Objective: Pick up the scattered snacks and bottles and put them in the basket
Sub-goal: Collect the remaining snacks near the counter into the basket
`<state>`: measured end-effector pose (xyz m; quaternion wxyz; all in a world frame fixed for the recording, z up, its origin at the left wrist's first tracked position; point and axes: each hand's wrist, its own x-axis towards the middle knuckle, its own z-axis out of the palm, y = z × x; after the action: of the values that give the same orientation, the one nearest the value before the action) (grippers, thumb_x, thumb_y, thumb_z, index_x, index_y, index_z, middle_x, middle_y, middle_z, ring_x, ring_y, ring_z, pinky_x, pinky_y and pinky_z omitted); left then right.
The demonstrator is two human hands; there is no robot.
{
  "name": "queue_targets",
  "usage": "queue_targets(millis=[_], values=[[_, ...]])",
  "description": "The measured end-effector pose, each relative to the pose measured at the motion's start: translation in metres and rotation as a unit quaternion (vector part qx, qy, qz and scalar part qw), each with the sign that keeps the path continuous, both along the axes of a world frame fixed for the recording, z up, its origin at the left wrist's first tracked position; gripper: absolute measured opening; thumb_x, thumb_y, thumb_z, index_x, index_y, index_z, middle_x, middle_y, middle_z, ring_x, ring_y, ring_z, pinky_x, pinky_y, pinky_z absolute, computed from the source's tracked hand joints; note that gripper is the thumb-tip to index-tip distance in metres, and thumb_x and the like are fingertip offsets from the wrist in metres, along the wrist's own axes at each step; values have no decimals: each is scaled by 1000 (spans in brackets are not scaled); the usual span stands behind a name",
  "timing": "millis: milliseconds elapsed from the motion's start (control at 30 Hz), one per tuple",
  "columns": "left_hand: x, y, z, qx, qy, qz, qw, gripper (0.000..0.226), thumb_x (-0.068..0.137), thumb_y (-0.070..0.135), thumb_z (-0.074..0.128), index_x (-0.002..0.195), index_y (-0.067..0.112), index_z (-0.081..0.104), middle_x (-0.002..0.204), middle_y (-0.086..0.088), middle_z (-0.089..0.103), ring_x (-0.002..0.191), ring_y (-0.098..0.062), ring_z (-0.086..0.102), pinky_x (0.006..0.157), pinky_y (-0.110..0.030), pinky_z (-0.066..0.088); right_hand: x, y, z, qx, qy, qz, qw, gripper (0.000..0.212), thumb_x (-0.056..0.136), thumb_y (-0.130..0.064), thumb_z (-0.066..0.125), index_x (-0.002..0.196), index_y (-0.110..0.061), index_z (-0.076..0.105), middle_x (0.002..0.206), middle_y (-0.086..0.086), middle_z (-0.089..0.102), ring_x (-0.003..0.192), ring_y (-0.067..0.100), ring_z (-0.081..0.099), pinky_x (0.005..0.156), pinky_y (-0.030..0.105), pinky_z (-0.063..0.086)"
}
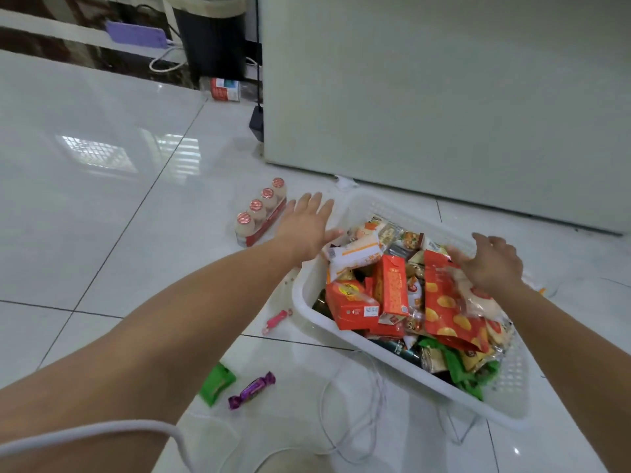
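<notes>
The left hand [307,224], fingers spread and empty, reached toward the bottle pack [261,213] just left of it, long axis running away; the right hand [491,264] pressed open on snacks in the basket [392,353].

Left hand [309,227] stretched flat mid-frame, fingers spread, palm down; right hand [493,264] at right, fingers curled downward.

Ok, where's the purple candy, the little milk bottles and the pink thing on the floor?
purple candy [252,390], head view, middle of wrapper.
milk bottles [261,213], head view, second bottle's body.
pink thing [277,319], head view, its middle.
</notes>
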<state>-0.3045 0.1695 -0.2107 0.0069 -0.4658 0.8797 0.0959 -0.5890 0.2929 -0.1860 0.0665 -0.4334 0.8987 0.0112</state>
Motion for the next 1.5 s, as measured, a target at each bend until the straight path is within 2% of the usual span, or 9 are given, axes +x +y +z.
queue_targets(millis=[133, 400, 633, 800, 1000, 1100, 1167, 1300, 1500], values=[[59, -12, -2, -28, -9, 87, 996, 70, 97, 53, 28, 152, 19, 0, 160, -7, -4, 147, -27, -7, 119, -44, 1, 42, -54, 7, -37, 0, 93, 995, 73, 89, -62, 38, 146, -16, 29, 153, 14, 28, 141, 32, 23, 116, 48, 17], [164, -6, -21, -21, -99, 187, 977, 79, 95, 58, 29, 151, 20, -12, 158, -8, -18, 145, -29, -18, 117, -47, -7, 165, -138, -16, -12, -9, 275, 961, 72, 90, -63, 35, 150, -27, 17, 160, 6, 10, 147, 25, 8, 118, 49, 3], [183, -4, -37, -14, -118, 200, 972, 83, 94, 57, 35, 151, 19, -14, 159, -7, -17, 146, -29, -16, 117, -47, -7, 219, -149, -61, 79, -54, 311, 946, 84, 87, -66, 40, 151, -29, 1, 160, 6, -8, 148, 27, -9, 117, 49, -8], [155, -16, -52, -12, -109, 172, 979, 87, 93, 58, 38, 150, 19, -15, 159, -7, -16, 146, -28, -16, 117, -46, -7, 213, -153, -75, 133, -30, 302, 944, 96, 83, -68, 45, 151, -24, -6, 159, 11, -13, 147, 30, -11, 116, 52, -8], [112, -35, -65, 3, -84, 127, 988, 86, 93, 56, 40, 150, 21, -14, 159, -3, -16, 146, -26, -15, 117, -44, -6, 209, -150, -80, 167, 23, 282, 945, 99, 84, -55, 55, 151, -13, -5, 159, 10, 10, 148, 29, 1, 117, 52, -4], [101, -39, -74, 24, -98, 119, 988, 86, 94, 53, 41, 151, 14, -11, 160, -4, -11, 147, -25, -11, 118, -43, -2, 212, -150, -79, 163, 35, 276, 946, 91, 84, -43, 57, 150, -10, 5, 152, 12, 29, 146, 28, 12, 117, 51, -4], [99, -41, -77, 36, -107, 118, 987, 84, 95, 48, 43, 151, 9, -5, 160, -7, -4, 147, -29, 3, 119, -42, 5, 212, -152, -80, 156, 38, 275, 948, 85, 81, -40, 60, 147, -10, 16, 144, 12, 39, 141, 28, 23, 117, 51, -2], [92, -45, -75, -21, -72, 129, 989, 66, 94, 36, 53, 144, 4, 23, 143, -13, 30, 118, -32, 45, 99, -36, 34, 210, -152, -80, 141, 27, 280, 949, 76, 75, -46, 65, 137, -15, 33, 134, 7, 49, 134, 25, 35, 118, 50, -2], [81, -48, -79, -45, -71, 188, 979, 51, 83, 6, 58, 130, 1, 38, 124, -12, 41, 106, -27, 49, 83, -32, 39, 208, -151, -80, 130, 16, 287, 949, 79, 74, -47, 66, 138, -15, 31, 136, 6, 47, 135, 25, 33, 118, 50, -4]])
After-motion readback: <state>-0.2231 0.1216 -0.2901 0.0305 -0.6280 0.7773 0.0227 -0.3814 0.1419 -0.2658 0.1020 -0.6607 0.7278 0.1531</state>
